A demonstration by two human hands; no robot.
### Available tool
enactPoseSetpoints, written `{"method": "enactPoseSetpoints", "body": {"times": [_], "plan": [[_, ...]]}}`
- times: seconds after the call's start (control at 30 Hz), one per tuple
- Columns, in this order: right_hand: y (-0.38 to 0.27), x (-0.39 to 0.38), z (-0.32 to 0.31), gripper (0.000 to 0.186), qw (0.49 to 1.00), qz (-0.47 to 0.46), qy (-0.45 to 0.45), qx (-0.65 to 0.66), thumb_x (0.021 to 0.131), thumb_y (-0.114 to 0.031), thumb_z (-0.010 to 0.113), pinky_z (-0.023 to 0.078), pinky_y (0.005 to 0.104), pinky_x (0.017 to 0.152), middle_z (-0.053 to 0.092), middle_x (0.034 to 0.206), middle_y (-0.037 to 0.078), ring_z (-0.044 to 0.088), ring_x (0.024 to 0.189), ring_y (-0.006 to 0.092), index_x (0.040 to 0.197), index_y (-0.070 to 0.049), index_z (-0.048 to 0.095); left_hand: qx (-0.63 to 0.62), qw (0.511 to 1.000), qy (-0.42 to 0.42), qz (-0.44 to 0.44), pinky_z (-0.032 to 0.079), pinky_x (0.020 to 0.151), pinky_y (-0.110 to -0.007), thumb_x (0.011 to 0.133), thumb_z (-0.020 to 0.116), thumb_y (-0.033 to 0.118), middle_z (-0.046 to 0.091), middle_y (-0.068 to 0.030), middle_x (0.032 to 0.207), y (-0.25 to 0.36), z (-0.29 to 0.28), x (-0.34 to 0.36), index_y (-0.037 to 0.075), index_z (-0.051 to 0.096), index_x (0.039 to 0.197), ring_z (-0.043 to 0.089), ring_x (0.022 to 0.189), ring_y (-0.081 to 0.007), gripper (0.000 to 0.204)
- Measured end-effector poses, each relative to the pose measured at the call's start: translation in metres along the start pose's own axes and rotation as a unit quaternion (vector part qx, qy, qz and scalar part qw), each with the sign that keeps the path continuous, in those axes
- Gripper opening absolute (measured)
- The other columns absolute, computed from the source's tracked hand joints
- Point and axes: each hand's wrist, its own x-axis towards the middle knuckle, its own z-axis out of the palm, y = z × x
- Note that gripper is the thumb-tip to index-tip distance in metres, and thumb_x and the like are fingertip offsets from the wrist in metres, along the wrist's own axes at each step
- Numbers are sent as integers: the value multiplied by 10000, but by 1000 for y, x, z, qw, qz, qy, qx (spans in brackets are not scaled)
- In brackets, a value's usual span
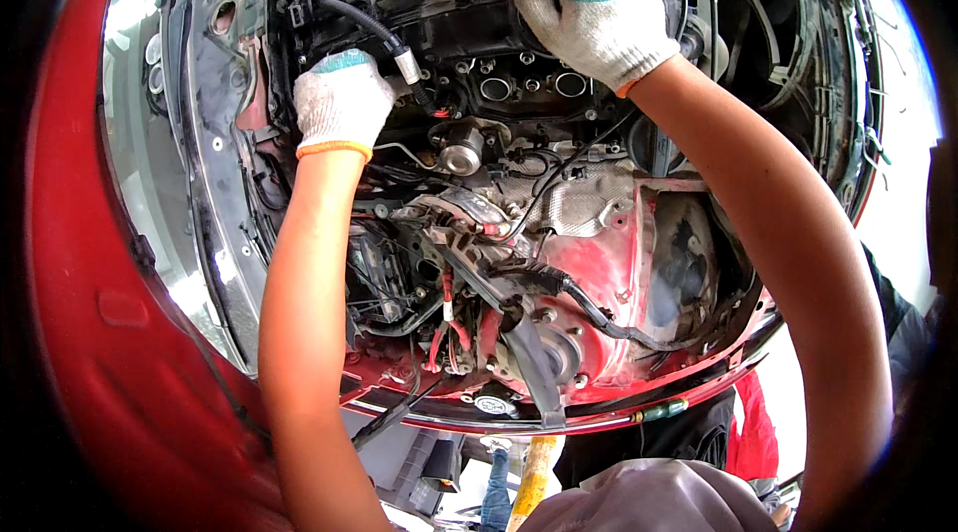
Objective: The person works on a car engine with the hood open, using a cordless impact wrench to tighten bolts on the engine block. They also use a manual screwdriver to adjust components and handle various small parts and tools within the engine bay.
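Note:
My left hand (341,101), in a white knit glove, is curled at the left of the engine, beside a dark hose with a light connector (407,66); what its fingers hold is hidden. My right hand (594,8), in a matching glove, is higher up, closed on or against the black engine top (459,18); its fingertips and anything in them are hidden. Round ports (571,85) show between my hands, with a silver cylindrical part (461,151) below them, amid wiring and a metal heat shield (569,203).
A red car body panel (100,312) curves along the left beside the windshield (135,183). A red inner panel with a round mount (561,357) is lower down. A screwdriver (661,410) lies on the near body edge. Radiator fans (743,13) sit at the upper right.

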Motion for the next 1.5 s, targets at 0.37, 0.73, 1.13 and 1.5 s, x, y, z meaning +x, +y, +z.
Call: {"method": "enactPoseSetpoints", "body": {"times": [0.37,0.73,1.13,1.5], "plan": [[-4,0,1,67,1000,5,-1,-5,769,-147,714,468,474,977,682,890,100,624,1087,339,789,-90,684,10,995,94,18,596,674,-448,800,658,206,732,-159,751,1,17,-7,93,767,730,738,727,-350,172],[-1,-4,2,123,999,-12,26,-19,784,-196,689,466,462,965,703,889,114,643,1057,311,784,-73,703,-86,995,20,-44,572,843,-468,873,708,391,738,-226,956,2,-4,-17,52,778,906,723,931,-389,348],[0,-11,2,203,999,16,27,-37,823,-267,671,472,435,972,729,930,139,663,1017,309,808,-70,717,-87,937,321,109,468,916,-485,776,826,299,615,-70,1089,97,1,-55,191,750,1014,582,1058,-314,273],[2,-15,1,238,998,25,15,-48,836,-299,663,476,433,950,730,888,123,668,990,303,798,-73,727,-58,947,301,95,483,869,-478,786,811,317,630,-63,971,109,15,-41,159,731,853,606,1000,-313,189]]}}
